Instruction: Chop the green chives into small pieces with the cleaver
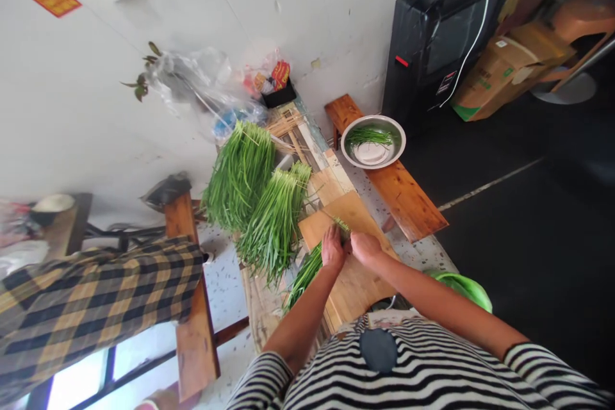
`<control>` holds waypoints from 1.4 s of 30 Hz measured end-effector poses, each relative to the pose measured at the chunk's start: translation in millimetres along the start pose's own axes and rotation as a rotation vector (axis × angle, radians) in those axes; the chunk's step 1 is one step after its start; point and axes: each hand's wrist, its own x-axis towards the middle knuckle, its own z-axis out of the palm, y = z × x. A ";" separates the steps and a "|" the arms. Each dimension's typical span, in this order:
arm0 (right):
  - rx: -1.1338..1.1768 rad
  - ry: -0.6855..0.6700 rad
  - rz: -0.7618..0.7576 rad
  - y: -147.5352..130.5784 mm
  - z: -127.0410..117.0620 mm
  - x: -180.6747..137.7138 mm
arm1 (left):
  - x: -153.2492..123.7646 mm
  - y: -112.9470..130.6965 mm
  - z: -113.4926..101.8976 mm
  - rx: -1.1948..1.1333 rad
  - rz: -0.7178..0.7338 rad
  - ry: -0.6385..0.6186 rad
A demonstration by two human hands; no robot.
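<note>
On a wooden cutting board (358, 275) lies a bundle of garlic chives (310, 269), its pale cut ends towards the far side. My left hand (333, 246) is wrapped over this bundle near those ends and presses it to the board. Close beside it, my right hand (364, 247) is closed in a fist; a dark sliver shows between the hands, but what the fist grips is hidden. Left of the board, two big piles of chives, a farther pile (240, 173) and a nearer pile (276, 221), rest on the table with pale ends pointing away.
Thin wooden skewers (287, 125) and a black box (278, 96) of packets lie at the table's far end. A metal basin (401, 152) holding some chives stands on a wooden bench (408, 198) to the right. A green basin (464, 288) is at lower right.
</note>
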 end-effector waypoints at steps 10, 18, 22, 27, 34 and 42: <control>-0.052 0.091 -0.115 17.4 19.3 -77.4 | -98.5 -71.5 -19.2 0.062 -0.208 0.014; -0.129 0.045 -0.183 -21.9 41.5 -102.9 | -107.9 -97.7 3.7 0.036 -0.223 -0.012; -0.170 0.006 -0.204 -30.7 50.1 -97.7 | -111.5 -82.5 16.6 0.096 -0.247 -0.001; -0.212 -0.057 -0.186 -36.1 60.4 -94.9 | -111.5 -73.4 18.3 0.107 -0.220 -0.011; -0.249 -0.102 -0.121 -44.5 65.8 -93.0 | -110.1 -72.6 20.8 0.137 -0.142 -0.037; -0.235 -0.113 -0.082 -56.2 68.3 -84.2 | -105.6 -65.8 25.4 0.158 -0.149 -0.064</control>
